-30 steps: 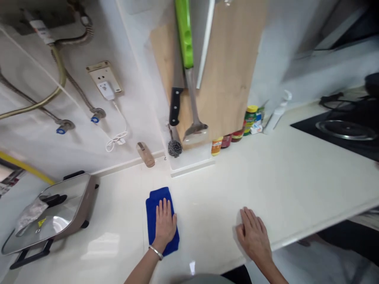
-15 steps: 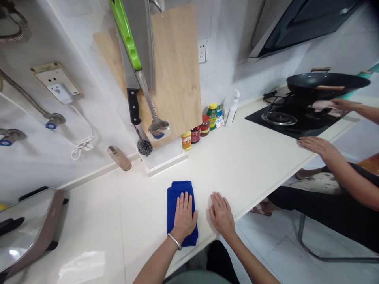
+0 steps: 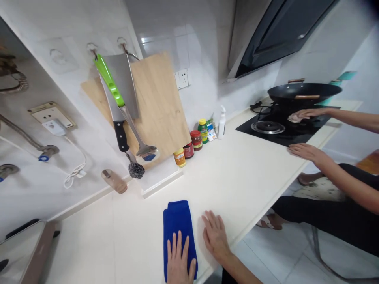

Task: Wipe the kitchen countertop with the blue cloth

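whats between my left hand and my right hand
In the head view, the right edge of the blue cloth under your left hand, then a narrow bare strip of white countertop before your right hand.

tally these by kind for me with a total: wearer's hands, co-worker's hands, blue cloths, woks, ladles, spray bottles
Wearer's hands: 2 (left hand, right hand)
Co-worker's hands: 2
Blue cloth: 1
Wok: 1
Ladle: 1
Spray bottle: 1
Total: 8
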`<state>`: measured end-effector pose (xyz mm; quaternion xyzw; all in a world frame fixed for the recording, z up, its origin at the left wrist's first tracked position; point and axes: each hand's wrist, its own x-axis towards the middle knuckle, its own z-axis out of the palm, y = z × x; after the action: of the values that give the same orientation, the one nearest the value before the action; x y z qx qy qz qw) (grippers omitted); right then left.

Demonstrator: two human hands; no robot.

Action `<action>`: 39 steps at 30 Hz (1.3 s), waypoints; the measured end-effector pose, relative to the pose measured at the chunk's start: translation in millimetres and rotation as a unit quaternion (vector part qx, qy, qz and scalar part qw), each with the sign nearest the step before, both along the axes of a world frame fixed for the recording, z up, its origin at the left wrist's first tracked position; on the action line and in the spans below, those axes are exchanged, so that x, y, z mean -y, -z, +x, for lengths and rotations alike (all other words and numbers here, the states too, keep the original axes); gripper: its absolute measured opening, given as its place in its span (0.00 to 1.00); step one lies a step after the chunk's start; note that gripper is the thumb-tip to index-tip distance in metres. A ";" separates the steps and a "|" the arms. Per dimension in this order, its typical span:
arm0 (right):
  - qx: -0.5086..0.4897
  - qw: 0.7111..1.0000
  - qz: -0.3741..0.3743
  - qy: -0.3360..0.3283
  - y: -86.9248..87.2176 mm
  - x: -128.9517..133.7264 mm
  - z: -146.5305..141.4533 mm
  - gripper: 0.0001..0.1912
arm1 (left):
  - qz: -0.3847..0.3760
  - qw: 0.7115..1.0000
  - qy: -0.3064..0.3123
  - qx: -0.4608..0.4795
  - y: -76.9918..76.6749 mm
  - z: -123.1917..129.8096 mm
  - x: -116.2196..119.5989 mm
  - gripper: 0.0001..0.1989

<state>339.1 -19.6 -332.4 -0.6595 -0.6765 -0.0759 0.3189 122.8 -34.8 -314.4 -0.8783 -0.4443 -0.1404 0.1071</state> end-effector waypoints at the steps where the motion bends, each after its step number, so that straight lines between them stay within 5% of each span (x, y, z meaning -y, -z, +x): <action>1: 0.004 0.999 -0.012 -0.045 -7.8 -9.7 -7.6 0.27 | 0.004 1.000 0.006 -0.004 0.5 -1.3 2.8 0.35; 5: 0.009 0.969 -0.078 -0.236 -39.0 -56.8 -40.7 0.31 | 0.005 1.000 0.018 -0.009 1.1 -4.8 4.2 0.34; 9: 0.023 0.942 -0.117 -0.312 -42.6 -80.7 -49.0 0.33 | 0.000 0.999 0.016 -0.031 12.4 -14.9 -1.6 0.35; 13: 0.027 0.965 -0.076 -0.249 -23.9 -80.9 -23.2 0.36 | 0.023 0.998 0.062 -0.022 22.8 -17.6 -21.5 0.34; 16: 0.030 0.988 -0.055 -0.145 -16.8 -84.7 16.9 0.36 | -0.001 0.999 0.037 -0.007 12.9 -4.5 -44.2 0.33; 21: 0.039 0.997 -0.062 0.015 -12.9 -90.6 109.2 0.29 | -0.059 0.993 -0.077 0.071 -13.0 7.4 -83.8 0.28; 27: 0.021 0.995 -0.041 0.090 0.7 -69.5 172.1 0.31 | -0.097 0.934 -0.303 0.164 -18.0 -34.3 -106.9 0.29; 31: 0.039 0.996 -0.039 -0.064 -23.4 -72.1 161.5 0.30 | -0.108 0.895 -0.397 0.174 -19.6 -45.7 -101.7 0.34; 35: 0.031 0.944 -0.101 -0.313 -58.7 -93.3 144.3 0.32 | -0.064 0.893 -0.416 0.163 -18.2 -35.0 -95.7 0.34; 39: 0.003 0.906 -0.155 -0.394 -64.4 -110.5 148.9 0.33 | -0.048 0.891 -0.423 0.156 -11.7 -32.3 -95.3 0.33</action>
<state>488.0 90.8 -268.0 -0.3800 -0.8855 0.1595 0.2146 90.6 60.5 -302.7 -0.5784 -0.7909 -0.1953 0.0433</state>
